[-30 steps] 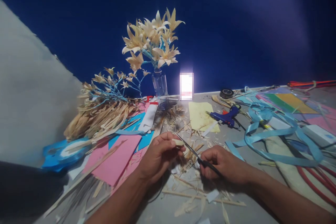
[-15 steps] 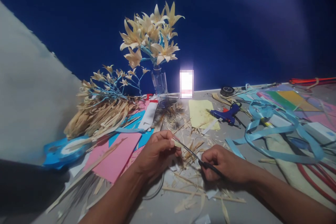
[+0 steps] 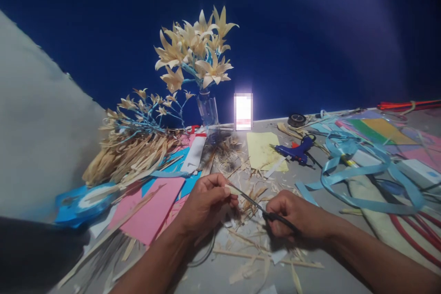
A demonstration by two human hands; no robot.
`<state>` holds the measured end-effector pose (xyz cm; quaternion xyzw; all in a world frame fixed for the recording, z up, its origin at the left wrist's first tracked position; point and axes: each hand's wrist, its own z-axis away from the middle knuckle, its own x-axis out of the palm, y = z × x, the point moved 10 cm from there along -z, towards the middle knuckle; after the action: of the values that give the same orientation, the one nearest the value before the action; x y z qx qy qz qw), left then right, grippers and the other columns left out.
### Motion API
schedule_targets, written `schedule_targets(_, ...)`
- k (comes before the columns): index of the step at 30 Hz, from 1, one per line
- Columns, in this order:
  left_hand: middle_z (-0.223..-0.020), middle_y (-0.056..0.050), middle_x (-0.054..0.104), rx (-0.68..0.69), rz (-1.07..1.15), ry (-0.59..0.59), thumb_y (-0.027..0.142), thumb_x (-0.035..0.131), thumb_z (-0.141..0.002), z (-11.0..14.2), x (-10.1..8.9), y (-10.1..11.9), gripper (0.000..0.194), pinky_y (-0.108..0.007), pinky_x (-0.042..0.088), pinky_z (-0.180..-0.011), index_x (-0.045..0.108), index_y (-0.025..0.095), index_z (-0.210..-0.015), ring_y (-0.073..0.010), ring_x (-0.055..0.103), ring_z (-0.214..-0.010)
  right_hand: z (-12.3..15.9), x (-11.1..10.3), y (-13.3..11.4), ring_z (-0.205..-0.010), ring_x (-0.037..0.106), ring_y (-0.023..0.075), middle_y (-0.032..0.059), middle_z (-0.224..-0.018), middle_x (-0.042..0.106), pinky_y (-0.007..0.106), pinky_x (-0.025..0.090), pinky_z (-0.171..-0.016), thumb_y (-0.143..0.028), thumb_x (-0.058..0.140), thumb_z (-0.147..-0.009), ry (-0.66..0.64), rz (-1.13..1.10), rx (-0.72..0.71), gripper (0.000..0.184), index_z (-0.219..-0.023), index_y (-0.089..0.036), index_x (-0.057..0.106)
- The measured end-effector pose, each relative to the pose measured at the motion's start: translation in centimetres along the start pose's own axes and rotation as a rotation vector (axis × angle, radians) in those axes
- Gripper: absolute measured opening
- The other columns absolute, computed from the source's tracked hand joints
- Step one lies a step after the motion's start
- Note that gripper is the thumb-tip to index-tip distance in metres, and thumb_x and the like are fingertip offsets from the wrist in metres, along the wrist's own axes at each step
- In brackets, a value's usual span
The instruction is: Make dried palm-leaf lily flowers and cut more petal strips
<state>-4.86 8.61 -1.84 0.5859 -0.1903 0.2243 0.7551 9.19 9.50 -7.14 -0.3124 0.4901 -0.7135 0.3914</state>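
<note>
My right hand is closed on the dark handles of a pair of scissors. Their metal blades point up and left toward the fingertips of my left hand. Thumb and fingers of that left hand pinch a small pale piece of dried husk, which lies against the blades near their tip. Most of the piece is hidden by the fingers. Beneath both hands the table is strewn with husk scraps and thin strips.
Behind stands a glass vase of pale husk flowers. A blue glue gun lies right of a yellow sheet. Light-blue ribbon loops at right. Pink paper and a husk bundle are at left.
The scissors have tilted slightly and their blades sit a little differently beside the pinched husk piece. Both hands stay nearly in place; the whole view has shifted slightly.
</note>
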Motion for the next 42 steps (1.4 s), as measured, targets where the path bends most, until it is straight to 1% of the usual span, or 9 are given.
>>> schedule_targets(9,-0.057,-0.002,0.066,0.022,0.006,0.001,0.011,0.077,-0.067,0.0,-0.2,-0.3,0.016,-0.024,0.049,-0.061,0.062,0.015,-0.064,-0.0141,0.063,-0.058,-0.1,-0.1,0.0,-0.039,0.045,0.0075,-0.0030,-0.042,0.050,0.020,0.039,-0.043,-0.059,0.081,-0.065,0.028,-0.060,-0.027,0.054,-0.050,-0.014,0.055)
schedule_targets(13,-0.065,-0.001,0.067,0.053,-0.004,0.010,0.013,0.082,-0.065,0.1,-0.2,0.1,0.019,-0.025,0.050,-0.065,0.063,0.015,-0.063,-0.0135,0.065,-0.062,-0.3,-0.1,0.2,-0.039,0.045,0.0077,-0.0028,-0.041,0.049,0.020,0.035,-0.041,-0.059,0.080,-0.067,0.054,-0.113,-0.029,0.054,-0.049,-0.015,0.053)
schedule_targets(16,-0.070,-0.001,0.068,0.084,-0.025,-0.001,0.019,0.085,-0.067,0.1,-0.2,0.1,0.017,-0.024,0.050,-0.066,0.068,0.015,-0.067,-0.0115,0.063,-0.064,-0.5,-0.3,-0.1,-0.041,0.047,0.0089,-0.0029,-0.048,0.053,0.019,0.033,-0.039,-0.053,0.081,-0.067,0.118,-0.313,-0.053,0.046,-0.061,-0.015,0.056)
schedule_targets(19,-0.063,-0.001,0.067,0.081,-0.126,0.049,0.025,0.085,-0.069,0.1,-0.7,-0.8,0.018,-0.022,0.048,-0.057,0.070,0.015,-0.071,-0.0109,0.061,-0.057,-0.2,-1.3,-1.2,-0.052,0.056,0.0121,-0.0015,-0.065,0.062,0.020,0.040,-0.043,-0.036,0.088,-0.061,0.245,-0.447,-0.106,0.038,-0.081,-0.016,0.061)
schedule_targets(23,-0.056,0.000,0.064,0.001,-0.149,0.076,0.034,0.086,-0.067,0.0,-0.7,-3.1,0.027,-0.020,0.037,-0.043,0.067,0.016,-0.073,-0.0111,0.055,-0.046,0.5,-2.3,-2.8,-0.067,0.060,0.0135,0.0025,-0.084,0.068,0.023,0.047,-0.057,-0.027,0.088,-0.060,0.385,-0.407,-0.212,0.040,-0.090,-0.016,0.064)
schedule_targets(26,-0.056,0.000,0.063,-0.068,-0.068,0.032,0.032,0.089,-0.064,0.1,0.3,-4.9,0.029,-0.022,0.041,-0.049,0.067,0.016,-0.075,-0.0113,0.056,-0.050,0.6,-2.2,-3.2,-0.069,0.060,0.0132,0.0005,-0.080,0.067,0.024,0.047,-0.063,-0.029,0.087,-0.063,0.411,-0.393,-0.254,0.039,-0.091,-0.017,0.063)
schedule_targets(30,-0.055,0.000,0.062,-0.136,-0.019,-0.038,0.028,0.085,-0.070,0.2,1.4,-6.6,0.023,-0.024,0.042,-0.056,0.066,0.016,-0.074,-0.0117,0.056,-0.054,0.6,-2.1,-3.1,-0.060,0.054,0.0115,-0.0028,-0.069,0.060,0.023,0.041,-0.056,-0.035,0.087,-0.063,0.442,-0.397,-0.260,0.040,-0.087,-0.017,0.061)
schedule_targets(37,-0.055,-0.001,0.062,-0.144,-0.025,-0.093,0.025,0.078,-0.077,0.2,2.1,-6.7,0.017,-0.025,0.043,-0.058,0.063,0.016,-0.076,-0.0122,0.055,-0.054,1.2,-2.3,-3.4,-0.060,0.052,0.0108,-0.0025,-0.070,0.059,0.023,0.041,-0.057,-0.035,0.085,-0.066,0.500,-0.323,-0.286,0.035,-0.085,-0.016,0.061)
schedule_targets(42,-0.061,-0.001,0.063,-0.192,0.071,-0.046,0.019,0.079,-0.074,0.2,2.0,-6.6,0.018,-0.020,0.043,-0.058,0.061,0.015,-0.075,-0.0089,0.054,-0.054,1.0,-2.0,-3.2,-0.062,0.057,0.0127,-0.0019,-0.071,0.061,0.024,0.042,-0.058,-0.033,0.086,-0.064,0.473,-0.361,-0.275,0.038,-0.087,-0.016,0.060)
